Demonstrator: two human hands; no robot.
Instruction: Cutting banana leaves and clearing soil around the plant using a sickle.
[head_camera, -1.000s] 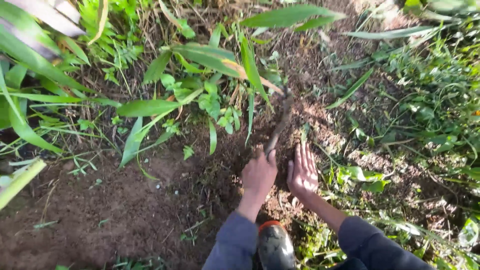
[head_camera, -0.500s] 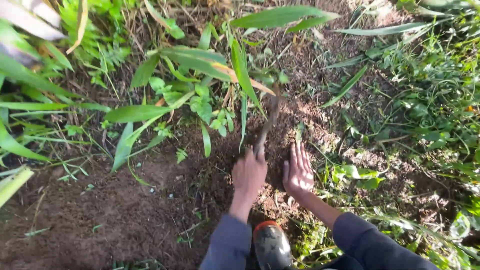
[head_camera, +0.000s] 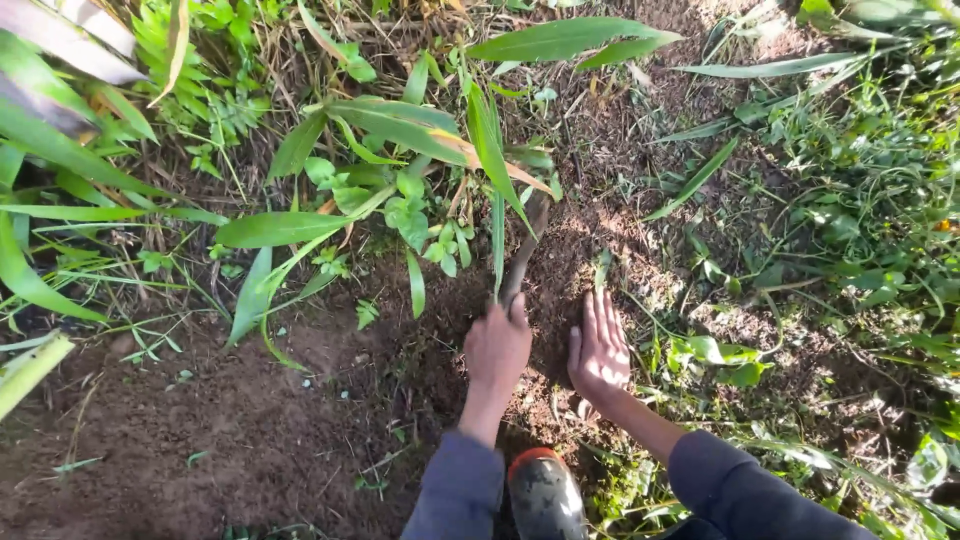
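Observation:
My left hand (head_camera: 496, 348) is closed around the handle of a dark digging tool (head_camera: 527, 240), whose blade points away from me into the loose brown soil (head_camera: 560, 260). My right hand (head_camera: 598, 350) lies flat and open on the soil just right of the tool, fingers together and pointing forward. Both arms wear dark grey-blue sleeves. A leafy green plant (head_camera: 400, 200) with long blades grows just beyond and left of the tool, its leaves hanging over the blade.
My rubber boot (head_camera: 545, 497), dark with an orange rim, stands between my arms. Bare dirt (head_camera: 200, 430) spreads at the lower left. Grass and weeds (head_camera: 860, 200) cover the right side. Broad leaves (head_camera: 60, 150) crowd the left edge.
The view has shifted slightly. My left hand has stayed on the tool handle and my right hand has stayed flat on the soil.

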